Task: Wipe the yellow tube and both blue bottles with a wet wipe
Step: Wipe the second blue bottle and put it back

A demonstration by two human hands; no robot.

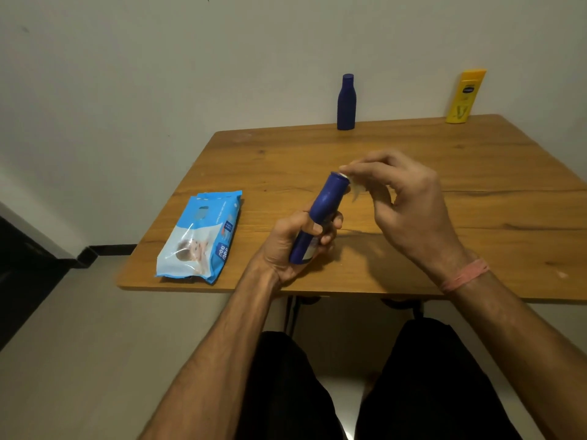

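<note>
The left hand (293, 246) grips a blue bottle (317, 217) by its lower body, tilted cap-up above the wooden table (444, 185), while the right hand (403, 201) pinches a crumpled wet wipe (355, 188) against the cap's edge. The second blue bottle (346, 103) and the yellow tube (465, 96) stand upright, well apart, along the table's far edge; a wipes packet (200, 236) lies at the near left. Wiping well likely means turning the bottle in the lower grip so the wipe covers cap, neck and sides.
</note>
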